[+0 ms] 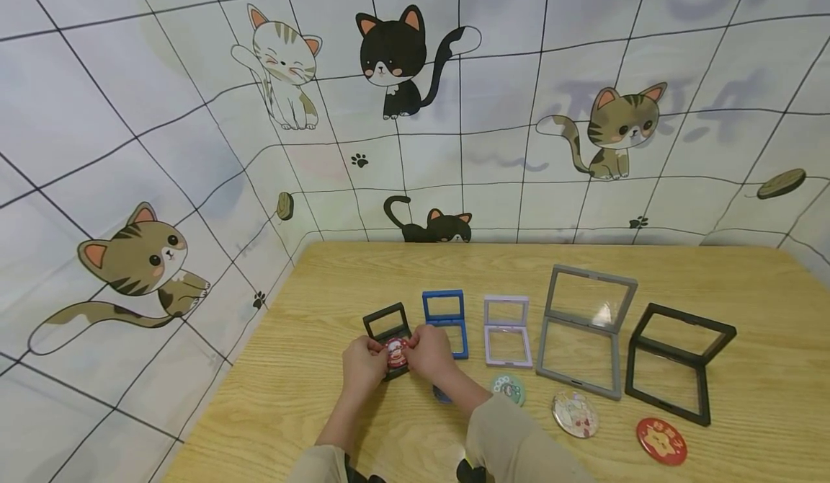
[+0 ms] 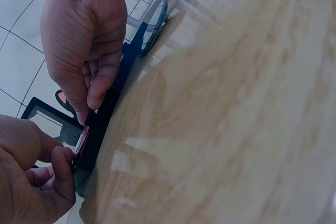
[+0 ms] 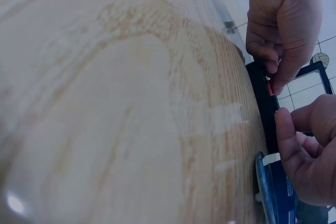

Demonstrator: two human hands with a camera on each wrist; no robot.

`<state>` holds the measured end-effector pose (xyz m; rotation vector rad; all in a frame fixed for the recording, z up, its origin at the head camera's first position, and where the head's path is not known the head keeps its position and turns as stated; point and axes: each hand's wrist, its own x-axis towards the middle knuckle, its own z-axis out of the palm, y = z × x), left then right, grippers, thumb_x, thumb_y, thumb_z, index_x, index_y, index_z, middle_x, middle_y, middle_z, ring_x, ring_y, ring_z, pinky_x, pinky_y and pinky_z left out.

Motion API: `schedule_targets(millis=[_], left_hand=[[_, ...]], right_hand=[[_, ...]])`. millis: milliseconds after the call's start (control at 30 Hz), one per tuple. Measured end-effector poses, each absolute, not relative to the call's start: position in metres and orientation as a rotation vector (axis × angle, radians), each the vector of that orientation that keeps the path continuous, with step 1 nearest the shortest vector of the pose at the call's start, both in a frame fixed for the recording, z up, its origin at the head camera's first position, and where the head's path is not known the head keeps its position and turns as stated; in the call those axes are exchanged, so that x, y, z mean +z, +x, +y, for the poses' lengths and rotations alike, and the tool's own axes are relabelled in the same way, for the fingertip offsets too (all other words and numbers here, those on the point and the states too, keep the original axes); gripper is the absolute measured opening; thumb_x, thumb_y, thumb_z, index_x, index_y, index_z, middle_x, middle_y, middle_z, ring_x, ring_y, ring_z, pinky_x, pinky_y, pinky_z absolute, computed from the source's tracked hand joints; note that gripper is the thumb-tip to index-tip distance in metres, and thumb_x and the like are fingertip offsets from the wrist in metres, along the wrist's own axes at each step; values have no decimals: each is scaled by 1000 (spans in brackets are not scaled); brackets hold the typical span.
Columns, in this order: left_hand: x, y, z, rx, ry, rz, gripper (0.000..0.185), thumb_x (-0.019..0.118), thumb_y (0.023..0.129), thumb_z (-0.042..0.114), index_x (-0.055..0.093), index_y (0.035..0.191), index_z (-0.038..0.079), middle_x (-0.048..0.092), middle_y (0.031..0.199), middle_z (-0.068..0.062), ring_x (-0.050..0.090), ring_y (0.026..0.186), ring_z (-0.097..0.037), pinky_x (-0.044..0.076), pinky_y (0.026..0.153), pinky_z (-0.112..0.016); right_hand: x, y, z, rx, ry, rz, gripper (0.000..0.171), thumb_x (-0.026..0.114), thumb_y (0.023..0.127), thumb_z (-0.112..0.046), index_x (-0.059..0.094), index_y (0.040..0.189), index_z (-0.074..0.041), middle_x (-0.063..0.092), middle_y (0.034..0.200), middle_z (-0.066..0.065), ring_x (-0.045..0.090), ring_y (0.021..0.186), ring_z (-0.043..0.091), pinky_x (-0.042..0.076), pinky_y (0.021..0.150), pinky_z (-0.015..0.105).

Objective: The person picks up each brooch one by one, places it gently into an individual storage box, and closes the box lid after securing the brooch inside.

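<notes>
A wooden desk (image 1: 311,396) carries a row of open hinged display frames, running from its left side toward the right edge, each with its lid propped up on the far side so the long axis runs from the near edge toward the far edge. Largest are the big black frame (image 1: 677,362) nearest the right edge and the grey frame (image 1: 583,331) just beside it; then come the lilac frame (image 1: 508,330), the blue frame (image 1: 447,318) and, last on the left, the small black frame (image 1: 387,326). On the base of that small black frame sits a red round badge (image 1: 397,352), face up, pinched at its left rim by the left hand (image 1: 363,366) and at its right rim by the right hand (image 1: 429,353), both with fingers curled onto it; the left wrist view shows the badge (image 2: 82,139) edge-on between fingertips from both sides. Along the near edge lie more badges: a red star badge (image 1: 661,440) near the right, a pale oval badge (image 1: 575,414), a green badge (image 1: 508,388) and a dark one mostly hidden under the right forearm.
</notes>
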<state>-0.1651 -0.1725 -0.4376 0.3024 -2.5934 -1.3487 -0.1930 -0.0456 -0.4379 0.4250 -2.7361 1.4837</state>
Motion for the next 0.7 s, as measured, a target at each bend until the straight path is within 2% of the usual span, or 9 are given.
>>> schedule_targets(millis=[400, 700], left_hand=[[-444, -166, -176, -1346, 336, -2574, 6, 61, 77, -2, 57, 74, -6, 56, 55, -6, 50, 43, -9, 44, 41, -24], [-441, -166, -174, -1373, 346, -2570, 8, 61, 77, -1, 56, 72, -4, 56, 54, -6, 52, 43, -10, 43, 40, -23]], right_hand=[[-442, -193, -48, 1384, 470, -2718, 18, 69, 74, -2, 56, 62, -3, 51, 56, 2, 47, 48, 9, 38, 42, 21], [-436, -193, -44, 1268, 509, -2764, 16, 70, 74, -5, 57, 66, -2, 53, 57, 2, 48, 48, 10, 38, 44, 21]])
